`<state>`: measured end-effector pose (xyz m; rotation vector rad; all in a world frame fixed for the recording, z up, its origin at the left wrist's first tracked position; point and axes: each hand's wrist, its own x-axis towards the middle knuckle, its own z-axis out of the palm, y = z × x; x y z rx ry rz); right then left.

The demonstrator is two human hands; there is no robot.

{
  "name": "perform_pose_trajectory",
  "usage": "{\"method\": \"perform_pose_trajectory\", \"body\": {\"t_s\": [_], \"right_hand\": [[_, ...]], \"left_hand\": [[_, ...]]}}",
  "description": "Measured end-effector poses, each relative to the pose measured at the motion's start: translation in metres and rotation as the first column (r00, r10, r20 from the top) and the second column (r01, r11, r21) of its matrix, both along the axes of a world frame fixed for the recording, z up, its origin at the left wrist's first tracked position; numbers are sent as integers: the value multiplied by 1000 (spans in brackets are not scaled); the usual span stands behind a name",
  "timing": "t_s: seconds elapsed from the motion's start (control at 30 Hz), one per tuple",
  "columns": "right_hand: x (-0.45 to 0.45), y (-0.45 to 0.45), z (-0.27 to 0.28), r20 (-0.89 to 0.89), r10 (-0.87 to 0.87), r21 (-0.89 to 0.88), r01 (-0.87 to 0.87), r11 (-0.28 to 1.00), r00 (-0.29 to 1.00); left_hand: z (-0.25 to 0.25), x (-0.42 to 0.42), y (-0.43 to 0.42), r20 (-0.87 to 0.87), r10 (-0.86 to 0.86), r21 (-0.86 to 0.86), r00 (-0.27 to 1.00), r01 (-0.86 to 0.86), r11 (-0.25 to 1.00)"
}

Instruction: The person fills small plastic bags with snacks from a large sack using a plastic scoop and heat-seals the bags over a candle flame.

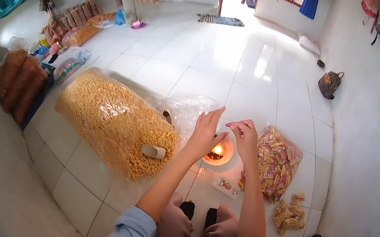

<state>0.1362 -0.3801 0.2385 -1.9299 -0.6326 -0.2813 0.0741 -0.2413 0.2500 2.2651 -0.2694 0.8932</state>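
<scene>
Left hand (pixel 205 133), open, looks empty; right hand (pixel 244 139) half-curls, its hold unclear; drifting nearer the flame (pixel 217 149) could burn either.

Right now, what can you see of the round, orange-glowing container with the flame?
The round, orange-glowing container has a lit yellow flame inside, with dark material below it. It looks upright on the white tiled floor, just beyond the white printed packet. The left hand overlaps its upper left in view; contact is unclear. Its material can't be told.
</scene>
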Motion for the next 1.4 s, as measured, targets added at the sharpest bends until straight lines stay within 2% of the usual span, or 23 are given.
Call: {"method": "perform_pose_trajectory", "body": {"t_s": [0.03, 0.07, 0.1, 0.13, 0.17, 0.23, 0.3, 0.33, 0.4, 0.43, 0.47, 0.53, 0.6, 0.67, 0.73, 0.77, 0.8, 0.87, 1.0, 1.07, 1.2, 1.27, 1.4], "right_hand": [[-3, 5, 6, 3, -24, 145, 24, 989, 1000], [-8, 8, 10, 21, -23, 153, 20, 988, 1000], [-14, 9, 14, -42, -55, 221, 63, 973, 998], [-17, 9, 17, -104, -79, 283, 106, 953, 991], [-21, 6, 16, -14, -115, 214, 115, 970, 993], [-22, 0, 10, 9, -93, 230, 89, 969, 996], [-33, -8, 8, 19, -60, 194, 55, 979, 998], [-37, -9, 15, 16, -63, 195, 59, 979, 998], [-42, -8, 23, 150, -134, 59, 127, 990, 980], [-40, -8, 21, 309, -137, 10, 140, 990, 941], [-40, -8, 21, 292, -140, 6, 144, 989, 946], [-42, -9, 29, 494, -196, -110, 284, 953, 847], [-35, -12, 21, 403, -136, -130, 203, 970, 905], [-35, -14, 9, 312, -78, -127, 124, 984, 947], [-33, -14, 5, 9, -100, -95, 100, 990, 995], [-34, -17, 6, 156, -156, -191, 185, 964, 975], [-37, -17, 9, 160, -156, -190, 185, 964, 975], [-41, -15, 17, 233, -198, -185, 243, 952, 952], [-32, -17, 6, 210, -63, -185, 103, 977, 976], [-32, -16, 1, -275, 0, 54, 15, 998, 961], [-30, -18, 6, -339, -83, -7, 85, 996, 937], [-24, -22, -4, -264, 25, 103, 2, 995, 964], [-24, -32, 2, -217, 70, 70, -56, 996, 974]], "left_hand": [[0, 5, 1, -101, -28, -22, 994, 26, 999], [0, 11, 2, -201, -58, -45, 978, 50, 998], [-8, 15, -4, -193, -29, -181, 981, -7, 983], [-14, 14, -14, -141, -60, -433, 988, -7, 901], [-15, 6, -19, -143, 0, -420, 990, -61, 905], [-7, 4, -19, -145, 58, -413, 988, -114, 904], [-5, -2, -12, -248, -85, -515, 965, -58, 855], [0, -4, -13, -252, -87, -514, 964, -57, 856], [5, -8, -15, -260, -69, -536, 963, -84, 840], [5, -6, -13, -207, -58, -480, 977, -50, 876], [4, -5, -13, -225, -63, -481, 972, -55, 875], [8, -8, -15, -232, 33, -354, 972, -116, 928], [7, -9, -16, -272, 21, -333, 962, -114, 936], [4, -8, -16, -170, 43, -311, 985, -95, 946], [0, -8, -14, -179, 22, -296, 984, -75, 952], [2, -8, -13, -165, 2, -281, 986, -49, 958], [4, -10, -13, -161, 2, -281, 987, -48, 958], [8, -16, -14, -191, 51, -126, 980, -76, 989], [4, -12, -9, -168, 56, -67, 984, -68, 995], [0, -9, -4, -72, -60, 37, 996, 62, 997], [-3, -10, -4, -37, -135, 88, 990, 138, 987], [-5, -12, 1, -163, -128, 61, 978, 140, 988], [-8, -12, 18, -283, -91, 11, 955, 98, 995]]}}
